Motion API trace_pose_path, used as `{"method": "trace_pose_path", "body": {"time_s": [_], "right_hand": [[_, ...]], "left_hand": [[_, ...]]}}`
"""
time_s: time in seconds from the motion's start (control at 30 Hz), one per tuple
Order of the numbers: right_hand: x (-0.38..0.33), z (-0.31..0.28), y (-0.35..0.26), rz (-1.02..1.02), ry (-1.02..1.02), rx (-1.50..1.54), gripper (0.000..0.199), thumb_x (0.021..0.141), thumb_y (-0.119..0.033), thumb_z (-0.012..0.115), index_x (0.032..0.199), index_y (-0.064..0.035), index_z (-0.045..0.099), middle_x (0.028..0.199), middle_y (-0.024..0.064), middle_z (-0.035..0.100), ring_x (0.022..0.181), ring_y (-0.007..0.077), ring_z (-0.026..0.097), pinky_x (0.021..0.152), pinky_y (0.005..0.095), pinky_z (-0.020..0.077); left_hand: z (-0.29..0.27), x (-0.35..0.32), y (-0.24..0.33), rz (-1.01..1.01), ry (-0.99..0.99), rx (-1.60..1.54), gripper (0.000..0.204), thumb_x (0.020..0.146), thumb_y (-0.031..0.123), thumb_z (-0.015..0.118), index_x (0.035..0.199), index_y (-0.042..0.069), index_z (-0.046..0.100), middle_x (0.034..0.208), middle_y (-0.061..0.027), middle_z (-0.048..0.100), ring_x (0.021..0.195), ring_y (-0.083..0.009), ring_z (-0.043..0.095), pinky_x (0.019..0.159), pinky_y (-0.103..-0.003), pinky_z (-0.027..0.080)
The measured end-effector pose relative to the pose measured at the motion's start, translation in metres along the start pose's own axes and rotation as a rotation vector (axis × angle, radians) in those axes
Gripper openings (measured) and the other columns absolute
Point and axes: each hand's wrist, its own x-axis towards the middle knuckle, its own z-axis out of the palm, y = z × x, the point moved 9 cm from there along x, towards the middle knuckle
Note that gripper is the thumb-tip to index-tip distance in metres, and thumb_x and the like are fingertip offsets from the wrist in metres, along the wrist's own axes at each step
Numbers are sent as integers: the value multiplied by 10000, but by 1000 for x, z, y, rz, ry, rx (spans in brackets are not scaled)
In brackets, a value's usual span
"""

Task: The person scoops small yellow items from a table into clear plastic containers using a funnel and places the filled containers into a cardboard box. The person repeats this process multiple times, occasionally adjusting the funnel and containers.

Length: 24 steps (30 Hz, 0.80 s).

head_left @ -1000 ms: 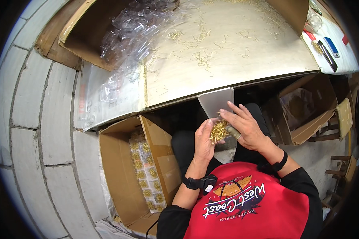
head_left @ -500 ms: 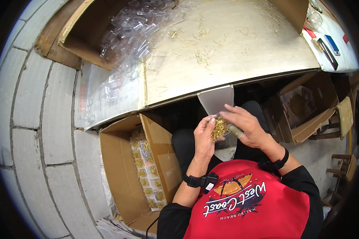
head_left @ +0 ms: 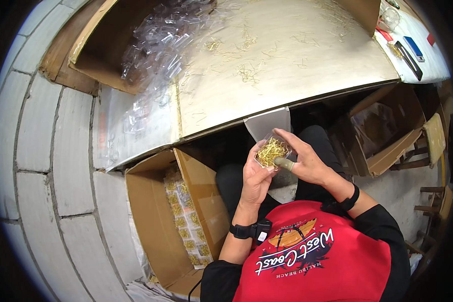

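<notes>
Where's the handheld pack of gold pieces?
In the head view, just right of centre: the pack of gold pieces is held between the left hand and right hand, below the white panel by the table.

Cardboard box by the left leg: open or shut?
Open. The top of the cardboard box is uncovered, and rows of small clear packets with gold-coloured pieces show inside.
</notes>
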Motion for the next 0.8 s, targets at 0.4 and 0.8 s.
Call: {"method": "trace_pose_path", "body": {"time_s": [0.4, 0.8], "right_hand": [[-9, 13, -39, -374, -43, -603, 553, 828, -196, 609, 1313, -8, 422, 1381, 162, 416, 1313, 308, 364, 1089, 471, 243], [-16, 19, -44, -493, 2, -513, 490, 729, -61, 659, 1198, -26, 522, 1228, 131, 534, 1115, 294, 516, 997, 448, 379]], "left_hand": [[-11, -1, -4, -3, 70, -22, 415, 928, 140, 495, 1307, 16, 379, 1215, -118, 515, 1120, -205, 539, 886, -344, 504], [-32, 1, -10, 43, 265, 87, 350, 1000, 307, 364, 1145, 29, 521, 1034, -63, 602, 882, -137, 617, 692, -264, 534]]}}
